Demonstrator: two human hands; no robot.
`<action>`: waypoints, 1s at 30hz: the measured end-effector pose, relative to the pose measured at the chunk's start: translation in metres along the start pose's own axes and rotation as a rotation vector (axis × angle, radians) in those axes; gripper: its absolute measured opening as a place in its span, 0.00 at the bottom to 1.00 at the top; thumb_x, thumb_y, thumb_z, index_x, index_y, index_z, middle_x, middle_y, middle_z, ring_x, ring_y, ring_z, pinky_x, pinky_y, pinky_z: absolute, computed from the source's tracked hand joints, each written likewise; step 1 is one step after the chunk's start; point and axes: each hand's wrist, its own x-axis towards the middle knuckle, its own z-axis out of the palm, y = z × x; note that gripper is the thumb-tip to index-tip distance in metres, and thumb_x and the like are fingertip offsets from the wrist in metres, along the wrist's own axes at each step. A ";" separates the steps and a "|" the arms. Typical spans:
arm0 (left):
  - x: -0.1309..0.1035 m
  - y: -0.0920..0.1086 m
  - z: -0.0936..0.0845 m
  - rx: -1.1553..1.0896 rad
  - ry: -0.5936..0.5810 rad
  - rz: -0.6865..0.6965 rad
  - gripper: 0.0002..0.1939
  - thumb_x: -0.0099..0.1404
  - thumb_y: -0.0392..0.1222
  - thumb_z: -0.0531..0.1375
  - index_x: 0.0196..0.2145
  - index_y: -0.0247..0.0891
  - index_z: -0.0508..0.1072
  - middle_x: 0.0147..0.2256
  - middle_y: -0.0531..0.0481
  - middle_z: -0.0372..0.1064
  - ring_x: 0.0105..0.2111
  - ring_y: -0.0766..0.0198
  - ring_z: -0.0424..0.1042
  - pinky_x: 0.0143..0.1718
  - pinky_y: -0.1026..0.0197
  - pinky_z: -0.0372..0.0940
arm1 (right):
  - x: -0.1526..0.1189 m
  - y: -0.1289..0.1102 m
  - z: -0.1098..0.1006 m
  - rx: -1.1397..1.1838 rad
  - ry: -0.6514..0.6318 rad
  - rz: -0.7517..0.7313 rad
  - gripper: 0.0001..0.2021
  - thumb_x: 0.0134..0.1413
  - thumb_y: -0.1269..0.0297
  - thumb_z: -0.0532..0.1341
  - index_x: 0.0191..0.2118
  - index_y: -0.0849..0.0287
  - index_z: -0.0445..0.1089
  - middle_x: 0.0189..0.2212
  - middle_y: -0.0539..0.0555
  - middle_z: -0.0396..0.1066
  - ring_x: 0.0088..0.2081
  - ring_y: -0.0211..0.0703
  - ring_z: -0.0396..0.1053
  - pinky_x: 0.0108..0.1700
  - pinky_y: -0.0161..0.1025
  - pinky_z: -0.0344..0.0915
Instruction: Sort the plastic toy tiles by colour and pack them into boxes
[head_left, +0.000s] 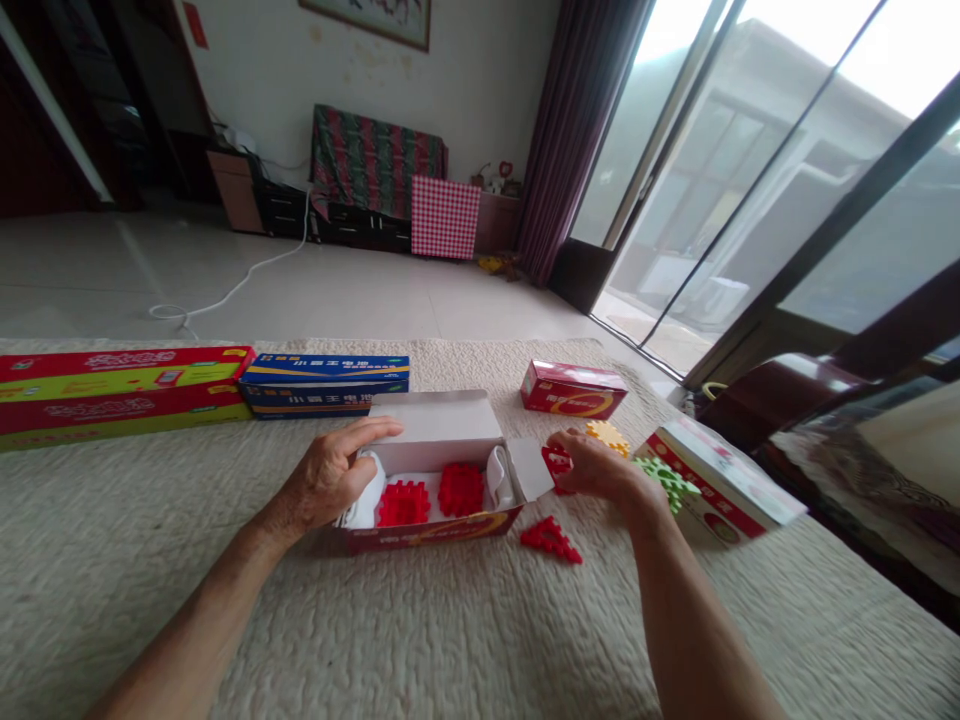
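Note:
An open cardboard box (435, 535) lies in front of me, its white lid (442, 415) raised at the back. My left hand (330, 475) grips the box's left end, with the thumb and index finger around the edge. Inside are two red square toothed plastic pieces (461, 488) and white lining or cloth (500, 480) at the ends. To the right of the box, my right hand (596, 465) has its fingers closed on a red toothed plastic piece (555, 470), partly hidden by the hand. Near it lies a red triangular toothed piece (551, 540).
A yellow toothed piece (609, 437) and green toothed pieces (666, 482) lie right of my right hand, beside a white-and-red box (731, 485). Farther back stand a small red box (574, 387), a blue box (326, 385) and a long red-green box (127, 395), all on a quilted cover (435, 640).

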 end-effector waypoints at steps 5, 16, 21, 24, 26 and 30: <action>0.000 -0.001 0.000 -0.003 -0.004 0.018 0.25 0.53 0.33 0.51 0.46 0.36 0.77 0.50 0.47 0.75 0.52 0.58 0.72 0.59 0.57 0.63 | -0.004 0.001 -0.019 0.064 0.246 -0.019 0.23 0.49 0.58 0.64 0.51 0.60 0.67 0.46 0.63 0.69 0.46 0.54 0.68 0.47 0.49 0.66; -0.001 -0.001 0.002 0.002 0.007 0.039 0.26 0.52 0.31 0.50 0.46 0.36 0.77 0.50 0.47 0.75 0.52 0.59 0.72 0.59 0.57 0.63 | -0.029 -0.113 -0.036 0.491 0.237 -0.556 0.13 0.58 0.64 0.58 0.50 0.53 0.63 0.46 0.54 0.67 0.43 0.42 0.67 0.47 0.43 0.67; 0.000 0.001 0.001 0.020 -0.001 0.064 0.26 0.52 0.29 0.49 0.46 0.33 0.77 0.50 0.44 0.75 0.53 0.59 0.71 0.59 0.56 0.63 | -0.019 -0.149 -0.019 0.494 0.119 -0.545 0.17 0.46 0.74 0.61 0.44 0.56 0.65 0.45 0.54 0.67 0.42 0.40 0.66 0.47 0.41 0.65; 0.000 0.001 0.001 0.015 -0.002 0.072 0.27 0.51 0.28 0.49 0.47 0.35 0.76 0.50 0.46 0.74 0.53 0.59 0.71 0.59 0.55 0.63 | -0.014 -0.161 -0.011 0.491 0.079 -0.538 0.18 0.44 0.74 0.62 0.44 0.56 0.65 0.45 0.55 0.67 0.41 0.41 0.66 0.46 0.41 0.65; 0.000 0.001 0.001 0.012 0.001 0.077 0.28 0.51 0.28 0.49 0.47 0.36 0.76 0.50 0.47 0.75 0.52 0.59 0.72 0.59 0.55 0.64 | -0.012 -0.165 -0.008 0.496 0.076 -0.550 0.19 0.44 0.72 0.62 0.45 0.56 0.65 0.45 0.55 0.67 0.42 0.42 0.66 0.47 0.42 0.65; 0.000 0.000 0.001 0.011 0.010 0.091 0.28 0.51 0.27 0.49 0.47 0.35 0.76 0.49 0.45 0.75 0.52 0.59 0.72 0.58 0.55 0.65 | -0.014 -0.160 -0.008 0.516 0.099 -0.557 0.17 0.48 0.72 0.61 0.46 0.57 0.65 0.46 0.56 0.67 0.42 0.41 0.67 0.46 0.40 0.64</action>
